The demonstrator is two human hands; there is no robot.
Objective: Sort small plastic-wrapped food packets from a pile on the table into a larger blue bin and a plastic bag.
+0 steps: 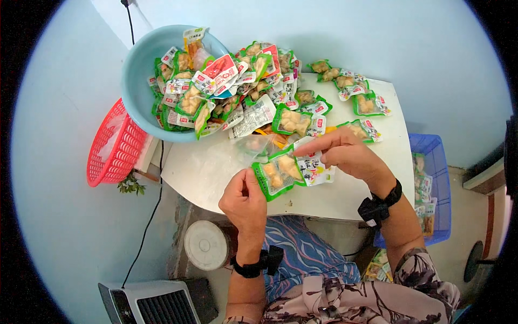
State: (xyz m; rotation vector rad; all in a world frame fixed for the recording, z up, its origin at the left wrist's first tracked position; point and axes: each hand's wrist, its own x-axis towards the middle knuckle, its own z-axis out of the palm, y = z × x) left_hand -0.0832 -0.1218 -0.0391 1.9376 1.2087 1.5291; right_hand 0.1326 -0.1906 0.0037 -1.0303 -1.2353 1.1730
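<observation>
A clear-windowed snack packet [286, 168] with green edges and pale chunks of food inside is held above the white table [194, 172]. My left hand [246, 198] pinches its left end between thumb and fingers. Over the packet's upper right part is my right hand [352, 156], index finger stretched out to its top edge and thumb apart from it. Whether that fingertip touches the packet is hard to tell. Just beyond lies another green-edged packet [294, 121], at the front of a heap of packets [283, 87].
Packets spill from a light blue basin [135, 93] onto the table. Single packets [368, 104] lie at the right. A blue plastic crate [443, 194] with packets stands right of the table, a red basket [115, 146] left. Below are a white-lidded bucket [205, 245] and a black cord [151, 218].
</observation>
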